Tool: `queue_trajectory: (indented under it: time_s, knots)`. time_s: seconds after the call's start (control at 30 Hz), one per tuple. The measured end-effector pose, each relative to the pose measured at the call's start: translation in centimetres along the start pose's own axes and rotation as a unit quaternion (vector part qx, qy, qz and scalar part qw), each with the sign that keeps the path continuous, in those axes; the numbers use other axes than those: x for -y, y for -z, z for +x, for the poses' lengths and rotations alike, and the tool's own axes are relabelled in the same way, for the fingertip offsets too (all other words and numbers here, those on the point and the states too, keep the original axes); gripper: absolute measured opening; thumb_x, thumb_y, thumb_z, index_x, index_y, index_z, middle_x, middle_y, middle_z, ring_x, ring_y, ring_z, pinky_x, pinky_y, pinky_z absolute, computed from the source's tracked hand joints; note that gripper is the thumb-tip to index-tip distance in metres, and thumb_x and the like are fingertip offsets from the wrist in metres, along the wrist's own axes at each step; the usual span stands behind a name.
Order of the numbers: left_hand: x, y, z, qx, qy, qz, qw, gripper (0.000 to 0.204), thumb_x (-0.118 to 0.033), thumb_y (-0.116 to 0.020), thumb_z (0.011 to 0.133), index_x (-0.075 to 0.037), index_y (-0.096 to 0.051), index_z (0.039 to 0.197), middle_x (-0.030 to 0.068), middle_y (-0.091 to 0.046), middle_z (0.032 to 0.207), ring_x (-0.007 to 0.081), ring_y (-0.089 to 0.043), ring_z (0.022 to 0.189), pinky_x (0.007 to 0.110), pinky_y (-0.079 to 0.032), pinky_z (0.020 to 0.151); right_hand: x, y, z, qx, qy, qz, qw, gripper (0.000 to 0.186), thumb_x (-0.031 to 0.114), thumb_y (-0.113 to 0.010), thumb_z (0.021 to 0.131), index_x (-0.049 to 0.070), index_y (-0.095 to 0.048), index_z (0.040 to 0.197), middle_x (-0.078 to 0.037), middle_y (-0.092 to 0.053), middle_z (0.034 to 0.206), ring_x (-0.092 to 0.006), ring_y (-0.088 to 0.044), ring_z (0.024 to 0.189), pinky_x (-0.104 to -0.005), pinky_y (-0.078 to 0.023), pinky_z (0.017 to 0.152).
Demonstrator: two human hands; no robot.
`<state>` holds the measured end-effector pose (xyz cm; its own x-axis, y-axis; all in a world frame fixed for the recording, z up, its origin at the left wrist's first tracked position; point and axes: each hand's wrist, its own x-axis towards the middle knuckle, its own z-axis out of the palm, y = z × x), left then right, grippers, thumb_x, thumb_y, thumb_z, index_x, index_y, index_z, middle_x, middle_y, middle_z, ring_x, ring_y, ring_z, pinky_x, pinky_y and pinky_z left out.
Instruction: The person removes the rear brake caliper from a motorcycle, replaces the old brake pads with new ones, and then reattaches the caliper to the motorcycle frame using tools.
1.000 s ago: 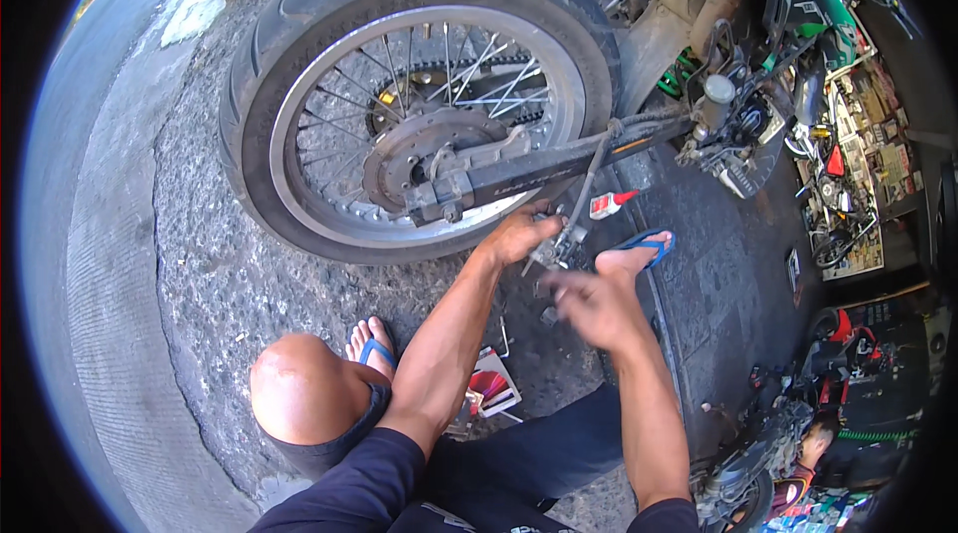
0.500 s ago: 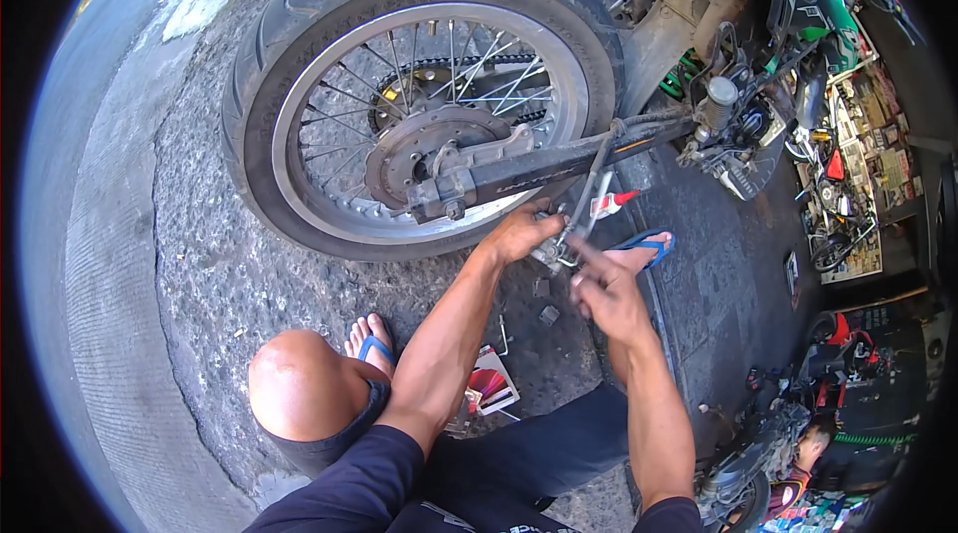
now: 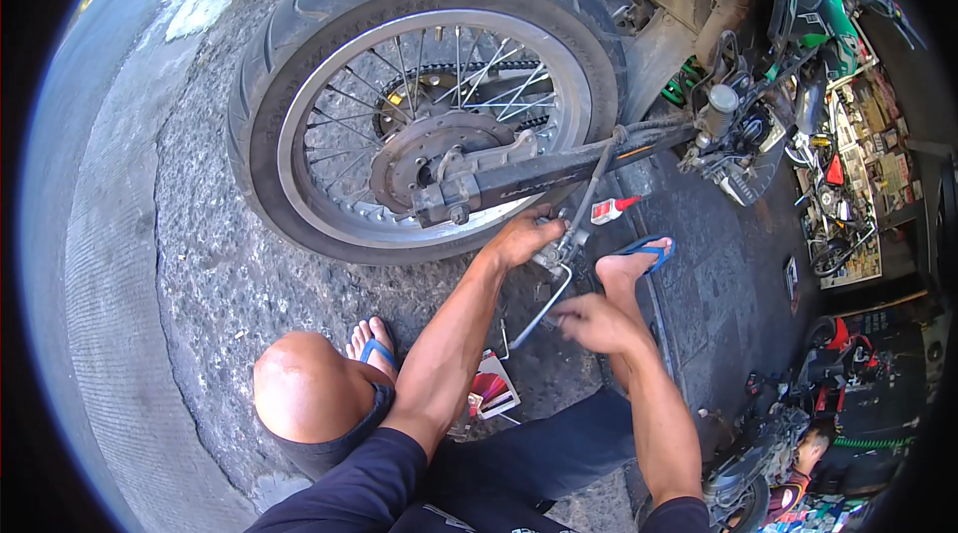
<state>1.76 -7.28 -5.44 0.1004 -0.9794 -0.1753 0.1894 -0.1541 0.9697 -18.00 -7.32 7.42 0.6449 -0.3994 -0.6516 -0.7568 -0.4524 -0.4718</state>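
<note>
My left hand (image 3: 526, 238) is closed around a metal brake caliper (image 3: 550, 256), which hangs from a dark hose (image 3: 597, 177) just below the motorcycle's swingarm (image 3: 544, 172). Its fingers hide much of the caliper. An L-shaped hex key (image 3: 544, 309) sticks out from the caliper, its long arm slanting down and left. My right hand (image 3: 596, 322) is beside that long arm, index finger extended and the other fingers loosely bent; nothing shows in its grip. I cannot tell whether the fingertip touches the key.
Above my hands stands a spoked rear wheel (image 3: 299, 224) with a brake disc (image 3: 401, 166). A white bottle with a red cap (image 3: 609, 211) is right of the caliper. An opened package (image 3: 493, 385) lies between my legs. Motorcycle parts (image 3: 843, 189) and a crouching person (image 3: 813, 448) are at right.
My right hand has moved down and slightly left, away from the caliper. The hex key's long arm has come into plain view, pointing down-left. My left hand stays on the caliper.
</note>
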Motion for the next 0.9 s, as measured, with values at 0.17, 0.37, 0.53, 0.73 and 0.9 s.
queue_trajectory:
  time_s: [0.17, 0.37, 0.53, 0.73, 0.9]
  knots:
    - [-0.4, 0.0, -0.4, 0.026, 0.001, -0.041, 0.999, 0.093, -0.053, -0.069, 0.086, 0.015, -0.046, 0.145, 0.0290, -0.055, 0.144, 0.0324, -0.053, 0.135, 0.036, -0.040, 0.113, 0.3, 0.0, 0.3, -0.268, 0.017, 0.171, 0.948, 0.054, 0.013, -0.062, 0.091, -0.001, -0.057, 0.142, -0.017, -0.074, 0.101, -0.0250, -0.072, 0.082, -0.0377, -0.055, 0.075]
    - [0.0, 0.1, 0.0, -0.007, -0.005, 0.021, 1.000, 0.092, -0.051, -0.070, 0.087, 0.016, -0.045, 0.145, 0.0295, -0.056, 0.143, 0.0313, -0.054, 0.133, 0.035, -0.040, 0.112, 0.4, -0.4, -0.5, -0.013, 0.052, 0.225, 0.973, 0.043, 0.007, -0.059, 0.094, 0.003, -0.066, 0.136, -0.002, -0.067, 0.084, -0.0081, -0.059, 0.072, -0.0265, -0.049, 0.066]
    - [0.5, -0.3, 0.1, -0.014, 0.003, -0.030, 0.999, 0.093, -0.051, -0.072, 0.086, 0.017, -0.046, 0.144, 0.0277, -0.059, 0.139, 0.0306, -0.056, 0.130, 0.035, -0.041, 0.111, -0.9, -0.8, 1.1, -0.332, 0.042, 0.321, 0.886, 0.044, 0.004, -0.057, 0.094, 0.003, -0.064, 0.138, -0.001, -0.066, 0.081, -0.0048, -0.055, 0.067, -0.0236, -0.045, 0.061]
    - [0.9, -0.1, 0.4, -0.016, -0.004, -0.021, 1.000, 0.090, -0.051, -0.072, 0.085, 0.015, -0.049, 0.143, 0.0256, -0.061, 0.137, 0.0287, -0.058, 0.127, 0.036, -0.042, 0.109, -1.6, -2.5, 1.2, -0.075, 0.060, 0.137, 0.986, 0.047, 0.006, -0.060, 0.094, 0.005, -0.062, 0.140, -0.001, -0.065, 0.082, -0.0067, -0.057, 0.068, -0.0232, -0.047, 0.062]
    - [1.4, -0.3, 0.5, -0.034, -0.018, -0.008, 0.999, 0.081, -0.047, -0.071, 0.086, 0.013, -0.055, 0.138, 0.0226, -0.064, 0.131, 0.0257, -0.059, 0.122, 0.035, -0.044, 0.106, -0.2, -1.1, 1.1, -0.289, 0.081, 0.266, 0.916, 0.057, 0.007, -0.061, 0.092, -0.001, -0.051, 0.148, -0.007, -0.068, 0.086, -0.0159, -0.061, 0.070, -0.0317, -0.051, 0.068]
